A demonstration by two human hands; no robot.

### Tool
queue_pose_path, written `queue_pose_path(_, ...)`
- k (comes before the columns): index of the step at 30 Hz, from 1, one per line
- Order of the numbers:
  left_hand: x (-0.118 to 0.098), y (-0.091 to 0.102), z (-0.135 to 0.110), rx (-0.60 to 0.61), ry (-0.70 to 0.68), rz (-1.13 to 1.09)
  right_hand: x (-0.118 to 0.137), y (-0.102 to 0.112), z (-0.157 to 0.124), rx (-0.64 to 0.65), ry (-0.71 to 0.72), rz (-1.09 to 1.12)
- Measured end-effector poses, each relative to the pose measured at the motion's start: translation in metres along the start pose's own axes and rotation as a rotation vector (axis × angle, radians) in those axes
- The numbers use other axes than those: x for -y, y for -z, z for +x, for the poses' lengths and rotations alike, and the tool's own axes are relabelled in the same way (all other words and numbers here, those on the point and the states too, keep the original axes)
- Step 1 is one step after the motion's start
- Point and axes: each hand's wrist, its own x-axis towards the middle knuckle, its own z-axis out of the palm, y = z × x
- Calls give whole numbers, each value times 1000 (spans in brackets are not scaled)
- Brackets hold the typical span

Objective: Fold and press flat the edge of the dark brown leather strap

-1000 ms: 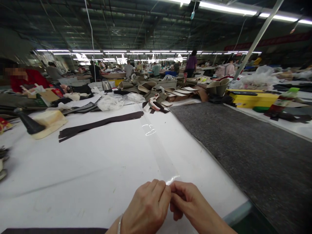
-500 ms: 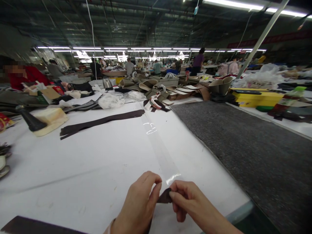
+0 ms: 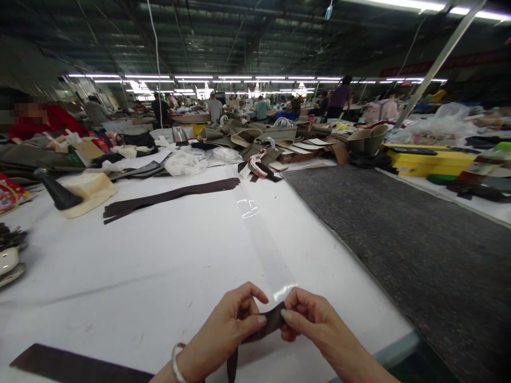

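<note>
A dark brown strip (image 3: 268,324) of leather-like material runs between my two hands above the white table. My right hand (image 3: 309,319) pinches its end between thumb and fingers. On the left, my left hand (image 3: 235,322) grips the strip with the thumb on top and the index finger lifted. Part of the strip hangs below my left palm. Another wide dark strip (image 3: 75,364) lies at the lower left. Farther back on the table rests a bundle of dark strips (image 3: 171,199).
The white table (image 3: 159,276) has a clear film band (image 3: 263,250) along it. At the left stand a black-handled tool on a cream block (image 3: 91,194) and metal items (image 3: 10,263). A dark grey mat (image 3: 399,229) covers the right. Bag parts (image 3: 255,138) and a yellow box (image 3: 431,159) are behind.
My left hand has turned, its thumb now lying on the strip, and more of the strip shows between my hands. The view has shifted slightly left.
</note>
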Motion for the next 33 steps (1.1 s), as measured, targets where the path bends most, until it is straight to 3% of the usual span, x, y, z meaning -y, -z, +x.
queue_pose_path(3, 1, -4, -5, -69, -41, 75, -8, -2, 1, -23, -3, 70)
queue_pose_path(7, 1, -11, -9, -259, -299, 486, -11, -4, 1, -44, -35, 57)
queue_pose_path(12, -1, -20, -5, -288, -558, 868, -9, -8, 1, -51, -79, 16)
queue_pose_path(16, 3, -24, -2, -312, -575, 993, -10, -11, 1, -71, -83, -26)
queue_pose_path(23, 8, -31, -3, -411, -719, 1218, -12, -16, 1, -109, -102, -88)
queue_pose_path(33, 17, -35, 0, -503, -797, 1336, -23, -17, 0, -71, -113, -101)
